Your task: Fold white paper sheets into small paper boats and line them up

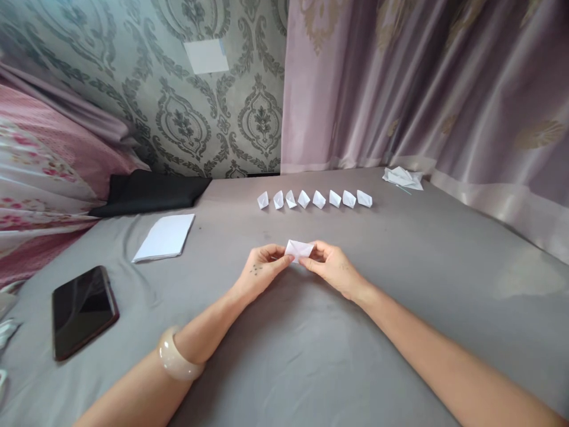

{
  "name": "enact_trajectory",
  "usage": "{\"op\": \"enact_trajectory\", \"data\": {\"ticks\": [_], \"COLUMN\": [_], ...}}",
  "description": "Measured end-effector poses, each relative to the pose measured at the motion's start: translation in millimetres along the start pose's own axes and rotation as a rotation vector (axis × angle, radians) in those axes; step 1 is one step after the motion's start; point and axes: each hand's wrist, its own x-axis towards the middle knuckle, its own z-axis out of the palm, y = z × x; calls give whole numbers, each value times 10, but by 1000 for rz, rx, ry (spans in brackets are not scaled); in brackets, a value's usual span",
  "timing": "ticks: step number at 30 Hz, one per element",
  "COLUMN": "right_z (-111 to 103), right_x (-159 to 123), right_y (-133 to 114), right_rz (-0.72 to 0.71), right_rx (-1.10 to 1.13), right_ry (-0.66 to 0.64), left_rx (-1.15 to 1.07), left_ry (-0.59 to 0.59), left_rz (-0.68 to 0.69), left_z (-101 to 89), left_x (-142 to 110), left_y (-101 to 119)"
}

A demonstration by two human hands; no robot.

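Grip: left hand (263, 270) and right hand (336, 268) both pinched on the folded white paper (299, 250), thumbs nearest the wearer — held above the grey sheet (333, 356). Beyond it, eight folded paper pieces (319, 199) in a row. Left side: paper stack (165, 236), dark tablet (83, 312) — apart from each other.

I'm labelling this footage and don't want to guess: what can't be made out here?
Head view, hidden: the back of the folded paper, behind its own front.
Head view, hidden: some fingertips of the left hand and right hand, behind that paper.
Head view, cut off: white objects, by the left edge.
Head view, too small: what the thin strip is.
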Motion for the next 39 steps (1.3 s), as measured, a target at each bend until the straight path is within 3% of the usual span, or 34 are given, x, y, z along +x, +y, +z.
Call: {"op": "enact_trajectory", "data": {"ticks": [3, 6, 10, 13, 17, 21, 25, 32, 39], "right_z": [-36, -64, -63, -40, -14, -15, -40, -86, -93], "right_x": [17, 10, -6, 2, -4, -55, -91, -14, 56], "right_y": [46, 78, 71, 71, 117, 158, 140, 135, 94], "right_rz": [-286, -513, -692, -770, -739, -640, -529, -238, -85], "right_rx": [-373, -649, -1040, -1248, -1355, -1289, -1131, -737, -608], "right_ry": [146, 166, 175, 164, 86, 32, 33, 75, 72], "left_rx": [321, 650, 1047, 1240, 1381, 1378, 1175, 730, 601], "left_ry": [95, 158, 154, 110, -26, -95, -60, 39, 18], "left_rz": [231, 479, 751, 811, 748, 664, 543, 190, 21], "left_z": [-20, -36, -77, -100, -77, -49, -65, -124, -159], "left_x": [13, 7, -4, 3, 6, -32, -60, 20, 87], "left_y": [-54, -82, -79, -83, -102, -109, -129, -146, -65]}}
